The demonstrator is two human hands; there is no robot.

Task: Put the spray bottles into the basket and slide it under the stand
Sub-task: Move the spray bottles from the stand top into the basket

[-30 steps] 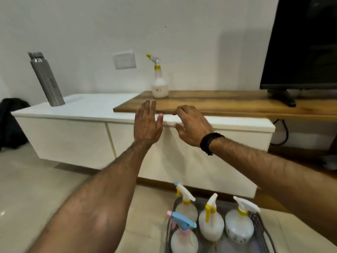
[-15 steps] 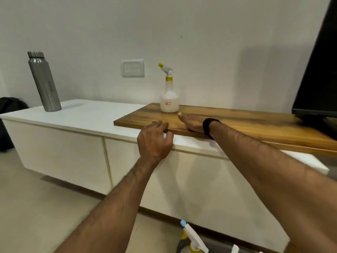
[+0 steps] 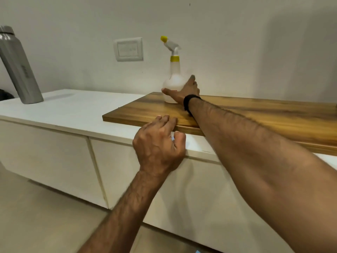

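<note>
A white spray bottle [image 3: 174, 77] with a yellow collar and nozzle tip stands upright on the wooden top [image 3: 255, 115] near the wall. My right hand [image 3: 184, 91] reaches across the wood and wraps around the bottle's round base, thumb on the left side and fingers on the right. My left hand [image 3: 159, 145] rests curled on the front edge of the white stand [image 3: 73, 114], fingertips touching the wooden top's edge, holding nothing. The basket is out of view.
A tall grey metal flask [image 3: 18, 70] stands on the stand's white top at the left. A wall switch plate [image 3: 128, 49] sits left of the bottle. Beige floor tiles [image 3: 36, 216] lie below the stand's white drawer fronts.
My right hand has gone forward over the wood from its front edge and closed around the bottle's base. My left hand has settled on the stand's edge. The basket has dropped out of view.
</note>
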